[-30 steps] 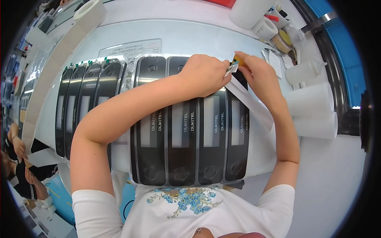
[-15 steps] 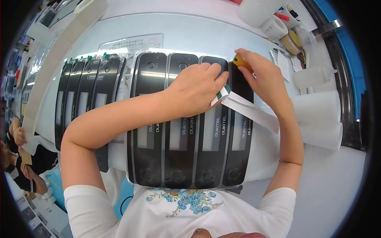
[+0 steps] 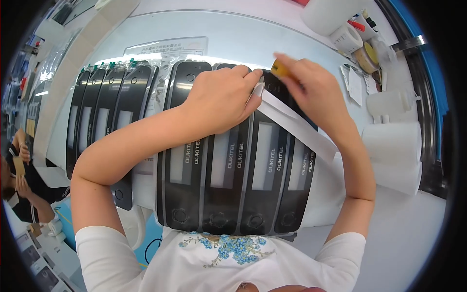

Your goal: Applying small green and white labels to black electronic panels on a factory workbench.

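Note:
My left hand [image 3: 224,97] lies over the tops of the black phone-printed panels [image 3: 221,204], which stand side by side in front of me. Its thumb and fingers pinch one end of a long white paper strip [image 3: 296,126]. That strip slants down to the right across the panels toward my right forearm. Just right of the left fingertips, my right hand [image 3: 314,87] holds a small flat yellow piece [image 3: 279,68] between thumb and fingers. Motion blurs this hand slightly, and the yellow piece's exact kind cannot be made out.
At left lies a second group of black panels [image 3: 109,104] with green tabs along their top edges. A clear printed sheet [image 3: 168,46] lies behind. White rolls [image 3: 391,141], a tape roll [image 3: 366,58] and a plastic bottle [image 3: 389,103] stand right. Another person's hand [image 3: 23,187] shows far left.
Both hands have shifted left, my right one also slightly upward with the yellow piece. The strip's green marks beside my left fingers no longer show. The other person's hands moved a little.

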Available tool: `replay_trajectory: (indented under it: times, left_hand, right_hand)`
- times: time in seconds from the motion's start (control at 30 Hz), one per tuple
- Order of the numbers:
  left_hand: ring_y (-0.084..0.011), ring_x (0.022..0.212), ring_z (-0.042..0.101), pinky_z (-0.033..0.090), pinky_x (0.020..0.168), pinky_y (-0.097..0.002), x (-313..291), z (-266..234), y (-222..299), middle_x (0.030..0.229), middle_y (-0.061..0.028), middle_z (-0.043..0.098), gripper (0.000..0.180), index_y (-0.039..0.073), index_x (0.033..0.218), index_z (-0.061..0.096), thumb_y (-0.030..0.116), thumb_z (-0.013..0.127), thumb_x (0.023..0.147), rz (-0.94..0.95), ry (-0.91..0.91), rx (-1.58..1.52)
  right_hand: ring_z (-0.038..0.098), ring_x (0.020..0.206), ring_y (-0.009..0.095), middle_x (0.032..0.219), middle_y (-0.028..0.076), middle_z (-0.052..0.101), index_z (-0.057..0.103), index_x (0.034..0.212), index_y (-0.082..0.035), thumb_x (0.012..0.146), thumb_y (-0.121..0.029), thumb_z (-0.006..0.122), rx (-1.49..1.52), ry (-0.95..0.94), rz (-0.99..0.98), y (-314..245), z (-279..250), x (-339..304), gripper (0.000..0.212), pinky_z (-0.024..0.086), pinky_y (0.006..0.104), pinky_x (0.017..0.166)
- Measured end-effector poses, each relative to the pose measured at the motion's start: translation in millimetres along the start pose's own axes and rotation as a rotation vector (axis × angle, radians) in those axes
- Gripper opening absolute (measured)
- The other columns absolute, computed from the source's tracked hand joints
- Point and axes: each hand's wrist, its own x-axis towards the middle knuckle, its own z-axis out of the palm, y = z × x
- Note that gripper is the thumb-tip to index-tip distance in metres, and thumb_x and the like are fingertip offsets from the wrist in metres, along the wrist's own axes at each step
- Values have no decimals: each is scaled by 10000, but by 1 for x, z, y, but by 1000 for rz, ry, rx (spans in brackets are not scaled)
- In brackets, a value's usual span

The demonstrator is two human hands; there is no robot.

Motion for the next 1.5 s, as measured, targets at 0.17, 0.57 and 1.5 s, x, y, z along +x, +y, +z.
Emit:
replay_trajectory:
  times: [0.17,0.57,1.5]
  left_hand:
    - [-287,680,622,509,606,-380,3,2,-6,795,-89,599,251,19,1101,656,166,563,920,-32,-40,-14]
    - [-283,807,578,494,670,-381,-30,-15,-10,850,-111,543,276,5,1103,630,152,615,869,118,90,-113]
    - [-296,729,599,484,645,-391,-75,-62,-61,812,-113,561,289,33,1157,658,164,530,933,-151,129,64]
  right_hand:
    - [609,769,288,811,108,611,619,1213,-94,869,-79,627,-79,-146,8,-8,1,16,344,498,393,666]
    - [617,779,279,792,91,625,629,1154,-93,877,-59,593,-220,-225,-40,-27,-5,24,281,463,406,793]
    - [634,876,279,850,94,652,601,1157,-88,899,-74,573,-248,-216,-119,-73,23,71,260,382,504,983]
